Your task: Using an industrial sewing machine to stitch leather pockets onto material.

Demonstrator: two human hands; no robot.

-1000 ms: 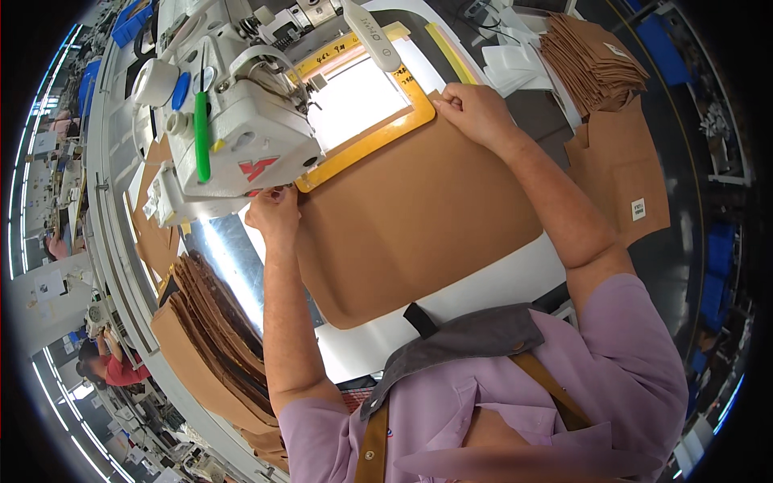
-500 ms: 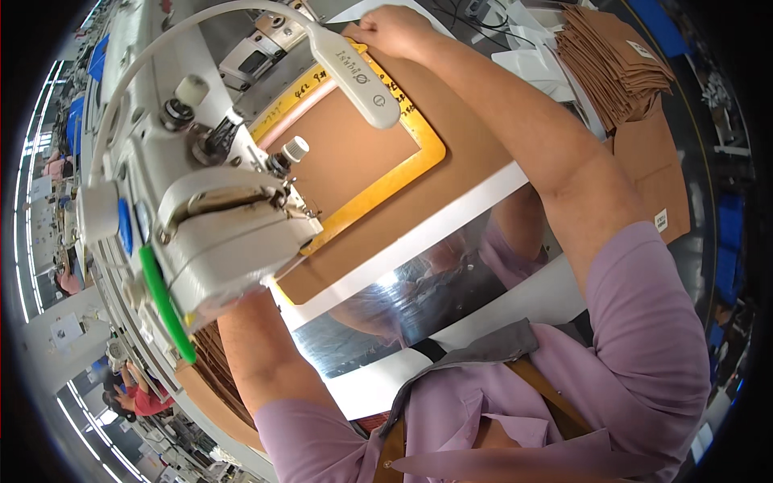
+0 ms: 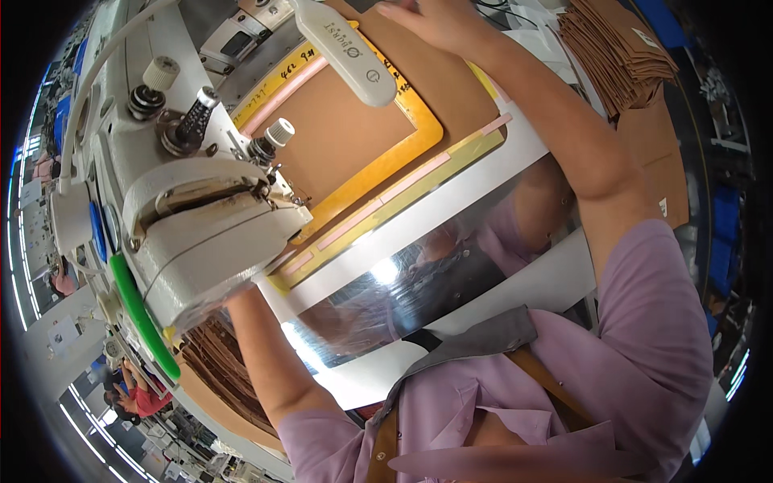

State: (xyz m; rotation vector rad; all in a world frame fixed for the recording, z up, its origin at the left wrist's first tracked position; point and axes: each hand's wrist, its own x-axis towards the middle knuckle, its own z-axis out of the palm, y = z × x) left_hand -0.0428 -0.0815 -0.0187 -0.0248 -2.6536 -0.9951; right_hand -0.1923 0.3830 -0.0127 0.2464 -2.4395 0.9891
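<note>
Site: sewing workshop, likely a factory floor. Evidence: 1 industrial sewing machine point(image 3: 209, 249) at close range, its arm over a yellow frame point(image 3: 378, 173) with brown sheet material point(image 3: 338, 145) inside. 2 piles of brown pieces: right stack point(image 3: 616, 60), left stack point(image 3: 221, 366). Far left: strip lights point(image 3: 18, 302) and 1 seated-looking person in red point(image 3: 147, 396) among cluttered benches point(image 3: 181, 443), detail too small to resolve.
</note>
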